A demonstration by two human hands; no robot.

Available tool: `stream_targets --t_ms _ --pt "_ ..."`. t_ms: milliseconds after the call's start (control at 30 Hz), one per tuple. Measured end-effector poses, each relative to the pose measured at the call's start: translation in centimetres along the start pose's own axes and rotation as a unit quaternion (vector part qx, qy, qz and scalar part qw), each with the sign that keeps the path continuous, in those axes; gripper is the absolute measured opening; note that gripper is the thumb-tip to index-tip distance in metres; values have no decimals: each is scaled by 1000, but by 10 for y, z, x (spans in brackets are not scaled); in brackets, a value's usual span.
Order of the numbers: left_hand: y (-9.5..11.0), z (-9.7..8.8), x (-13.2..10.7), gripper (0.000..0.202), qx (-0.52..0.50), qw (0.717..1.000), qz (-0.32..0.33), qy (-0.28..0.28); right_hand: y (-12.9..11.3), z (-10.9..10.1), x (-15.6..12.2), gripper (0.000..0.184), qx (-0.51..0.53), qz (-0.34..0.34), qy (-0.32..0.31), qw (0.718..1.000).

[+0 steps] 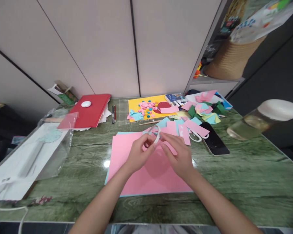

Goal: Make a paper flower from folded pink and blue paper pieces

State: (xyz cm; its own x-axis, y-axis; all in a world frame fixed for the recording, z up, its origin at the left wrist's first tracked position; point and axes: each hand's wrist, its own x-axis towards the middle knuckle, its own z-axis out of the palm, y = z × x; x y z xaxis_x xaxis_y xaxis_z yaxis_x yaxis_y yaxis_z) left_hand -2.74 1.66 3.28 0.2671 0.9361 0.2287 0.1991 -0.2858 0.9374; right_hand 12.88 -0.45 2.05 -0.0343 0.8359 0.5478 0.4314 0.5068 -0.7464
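Both my hands meet above a large pink paper sheet on the green marble table. My left hand pinches a small roll of clear tape with its fingers curled round it. My right hand is closed too, its fingertips touching the roll's right side, perhaps on the tape's end. A blue sheet edge shows under the pink one.
Pink, blue and green paper scraps lie behind the hands, with a black phone, a yellow sheet with small cut pieces, a red folder, two pens and a jar at the right.
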Motion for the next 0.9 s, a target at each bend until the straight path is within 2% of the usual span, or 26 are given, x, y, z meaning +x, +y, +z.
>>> stream_targets --t_ms 100,233,333,433,500,600,667,800,900 --pt "0 3 -1 9 34 999 14 13 2 1 0 43 -5 -18 -1 1000" --pt "-3 4 0 8 62 997 20 29 0 0 1 32 14 12 4 1000" --pt "-5 3 0 9 86 995 19 37 1 -2 2 24 0 24 31 999" --pt "-7 3 0 8 116 992 34 31 5 -4 4 26 -50 -8 59 997" --pt "-7 3 -1 9 136 989 49 18 8 -4 5 29 -103 -54 46 992" --pt "-9 5 -2 11 168 983 69 2 10 -2 3 27 -207 -119 31 971" --pt "-10 7 -3 13 200 977 79 0 10 -1 2 24 -266 -142 51 952" --pt "-14 9 -4 15 276 955 105 17 8 1 1 17 -316 -161 86 931" --pt "-17 9 -4 14 341 928 144 40 8 3 1 11 -304 -141 81 939"
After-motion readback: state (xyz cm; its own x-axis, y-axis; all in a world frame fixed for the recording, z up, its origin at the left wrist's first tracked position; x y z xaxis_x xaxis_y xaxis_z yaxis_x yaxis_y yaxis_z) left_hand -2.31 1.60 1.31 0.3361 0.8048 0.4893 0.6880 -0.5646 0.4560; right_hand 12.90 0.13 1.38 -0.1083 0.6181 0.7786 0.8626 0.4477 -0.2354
